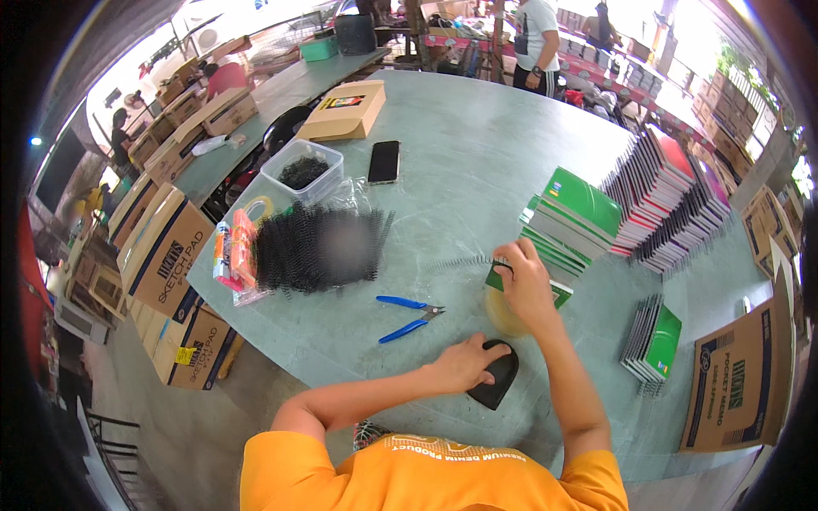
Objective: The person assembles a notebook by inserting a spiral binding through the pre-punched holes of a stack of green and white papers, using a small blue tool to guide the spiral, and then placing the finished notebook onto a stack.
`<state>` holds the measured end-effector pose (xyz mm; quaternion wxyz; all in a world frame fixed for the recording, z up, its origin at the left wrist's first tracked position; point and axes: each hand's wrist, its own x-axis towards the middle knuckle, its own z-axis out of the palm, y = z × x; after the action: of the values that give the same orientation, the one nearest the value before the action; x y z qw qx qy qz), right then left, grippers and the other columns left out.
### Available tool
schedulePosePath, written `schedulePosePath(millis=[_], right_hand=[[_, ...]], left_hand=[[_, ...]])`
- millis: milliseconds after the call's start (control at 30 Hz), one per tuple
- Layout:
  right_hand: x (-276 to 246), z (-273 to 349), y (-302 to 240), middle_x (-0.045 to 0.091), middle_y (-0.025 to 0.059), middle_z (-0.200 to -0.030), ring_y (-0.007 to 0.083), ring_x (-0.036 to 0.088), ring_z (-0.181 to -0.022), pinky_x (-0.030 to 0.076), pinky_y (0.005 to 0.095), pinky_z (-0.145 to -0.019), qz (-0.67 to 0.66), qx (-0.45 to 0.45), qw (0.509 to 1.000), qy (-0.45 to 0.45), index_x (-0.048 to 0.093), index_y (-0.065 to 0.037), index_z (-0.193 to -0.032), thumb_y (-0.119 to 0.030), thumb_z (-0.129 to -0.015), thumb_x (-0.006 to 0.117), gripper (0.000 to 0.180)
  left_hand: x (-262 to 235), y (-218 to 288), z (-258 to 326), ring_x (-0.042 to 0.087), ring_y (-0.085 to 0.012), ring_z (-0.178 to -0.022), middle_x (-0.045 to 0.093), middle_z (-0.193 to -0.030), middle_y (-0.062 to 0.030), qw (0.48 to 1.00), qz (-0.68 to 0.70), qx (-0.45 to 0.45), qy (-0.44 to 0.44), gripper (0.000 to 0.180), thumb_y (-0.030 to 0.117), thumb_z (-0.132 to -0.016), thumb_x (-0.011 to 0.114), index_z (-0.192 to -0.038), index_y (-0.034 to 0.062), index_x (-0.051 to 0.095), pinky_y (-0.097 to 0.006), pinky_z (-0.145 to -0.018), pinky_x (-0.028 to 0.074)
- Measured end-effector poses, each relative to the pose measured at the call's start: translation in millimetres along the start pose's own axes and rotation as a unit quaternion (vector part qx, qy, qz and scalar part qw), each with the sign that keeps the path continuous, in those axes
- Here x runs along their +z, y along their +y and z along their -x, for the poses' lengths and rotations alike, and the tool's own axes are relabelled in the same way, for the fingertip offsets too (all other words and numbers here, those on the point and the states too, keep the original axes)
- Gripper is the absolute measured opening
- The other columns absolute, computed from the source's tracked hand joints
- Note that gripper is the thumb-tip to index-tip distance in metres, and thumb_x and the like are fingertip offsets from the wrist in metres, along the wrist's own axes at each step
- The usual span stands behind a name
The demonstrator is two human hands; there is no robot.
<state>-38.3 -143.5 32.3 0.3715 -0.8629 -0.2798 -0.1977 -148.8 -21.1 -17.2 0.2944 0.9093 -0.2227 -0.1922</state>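
Observation:
My left hand [464, 362] is closed at the edge of a black, round-ended object [496, 385] near the table's front; its exact kind is unclear. Farther right, my right hand [524, 277] pinches the end of a thin spiral binding coil [464, 263], which stretches leftward over the table. Beneath that hand lies a green-covered notepad [561, 295], partly hidden by the fingers. A roll of clear tape [504, 317] sits just below it. Blue-handled cutting pliers [411, 317] lie spread to the left. Beyond the right hand stands a stack of green notepads [573, 213].
A dense pile of black coils [319, 247] lies left, near a clear plastic tub [328, 181] and a phone [384, 162]. Notebook stacks [656, 196] and green coil-bound pads [654, 341] are right. A carton [737, 383] stands at the right edge. Another person [537, 47] stands beyond the table.

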Motion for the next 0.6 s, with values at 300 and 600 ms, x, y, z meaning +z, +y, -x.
schedulePosePath(millis=[300, 600], right_hand=[[-38.4, 45.2, 73.2, 0.066, 0.0022, -0.084, 0.0086, 0.058, -0.074, 0.046, 0.0223, -0.068, -0.336, 0.266, 0.903, -0.022, 0.067, 0.000, -0.098, -0.005, -0.075, 0.071, 0.024], [-35.1, 49.3, 71.4, 0.067, 0.0015, -0.089, 0.0076, 0.058, -0.079, 0.047, 0.0221, -0.071, -0.366, 0.270, 0.890, -0.008, 0.068, -0.001, -0.100, -0.007, -0.078, 0.070, 0.023]], left_hand=[[-89.1, -21.9, -24.7, 0.056, -0.0323, -0.087, 0.058, -0.096, -0.0135, 0.943, -0.104, 0.064, 0.309, 0.040, 0.008, -0.075, 0.065, -0.113, 0.0163, 0.059, -0.041, -0.077, 0.048], [-90.6, -16.1, -39.9, 0.057, -0.0285, -0.089, 0.059, -0.091, -0.0113, 0.945, -0.115, 0.128, 0.278, 0.033, 0.004, -0.072, 0.067, -0.105, 0.0100, 0.063, -0.036, -0.077, 0.047]])
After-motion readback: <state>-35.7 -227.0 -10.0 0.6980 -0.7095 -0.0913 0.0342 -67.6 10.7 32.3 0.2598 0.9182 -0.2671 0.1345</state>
